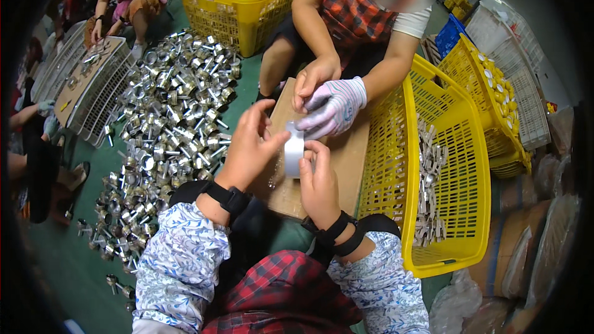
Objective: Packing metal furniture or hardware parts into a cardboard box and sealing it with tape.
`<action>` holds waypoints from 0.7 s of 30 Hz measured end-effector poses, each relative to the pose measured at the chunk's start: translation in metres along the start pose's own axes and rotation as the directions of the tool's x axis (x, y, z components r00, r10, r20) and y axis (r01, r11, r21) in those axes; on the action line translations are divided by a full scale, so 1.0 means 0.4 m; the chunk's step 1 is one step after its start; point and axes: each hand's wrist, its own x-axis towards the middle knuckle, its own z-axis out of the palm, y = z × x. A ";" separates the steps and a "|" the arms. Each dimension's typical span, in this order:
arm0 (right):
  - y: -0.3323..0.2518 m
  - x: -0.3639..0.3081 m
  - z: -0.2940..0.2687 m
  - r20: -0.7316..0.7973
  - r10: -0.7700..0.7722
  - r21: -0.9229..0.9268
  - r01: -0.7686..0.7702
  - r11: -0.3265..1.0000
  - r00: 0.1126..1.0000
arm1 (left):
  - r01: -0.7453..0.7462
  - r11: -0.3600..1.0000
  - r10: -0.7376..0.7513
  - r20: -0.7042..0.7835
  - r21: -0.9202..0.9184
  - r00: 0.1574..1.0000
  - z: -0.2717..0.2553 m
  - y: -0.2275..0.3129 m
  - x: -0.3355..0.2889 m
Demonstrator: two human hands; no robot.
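Note:
A smooth silvery curved piece point(294, 153), its exact kind unclear, stands over the cardboard-covered work surface point(281, 195). My left hand point(249, 143) is beside its left edge, fingers spread and curved, the thumb reaching close to the piece. On the other side my right hand point(320, 180) has bent fingers and thumb at the piece's right edge, seemingly gripping it. Across from me, a co-worker's gloved hand point(334, 108) is at the piece's top end, and that person's bare hand point(314, 80) is close by. Black straps circle both my wrists.
Metal cup-like parts with stems point(176, 124) lie heaped on the green floor to my left. A yellow basket point(448, 260) holding flat metal pieces point(429, 192) stands at my right. Another full yellow basket point(213, 15) is behind the heap; other people work at far left.

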 end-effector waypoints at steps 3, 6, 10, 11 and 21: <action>0.007 -0.014 -0.016 -0.024 0.052 0.051 -0.051 0.997 0.998 | 0.362 0.749 -0.274 0.239 -0.555 0.932 -0.022 0.052 -0.010; 0.007 -0.017 -0.020 -0.030 0.027 0.043 -0.026 0.999 0.999 | 0.528 0.540 -0.265 0.462 -0.656 0.846 -0.013 0.014 -0.017; -0.013 -0.017 -0.022 -0.017 0.040 0.071 -0.039 0.997 0.999 | 0.561 0.578 -0.257 0.520 -0.593 0.815 -0.006 -0.016 -0.007; -0.006 -0.021 -0.025 -0.020 0.043 0.061 -0.041 0.997 0.999 | 0.562 0.573 -0.250 0.526 -0.596 0.813 0.001 0.002 -0.005; 0.018 -0.025 -0.009 -0.019 -0.035 0.001 0.035 0.999 0.999 | 0.681 0.291 -0.108 0.684 -0.672 0.721 0.071 0.002 0.038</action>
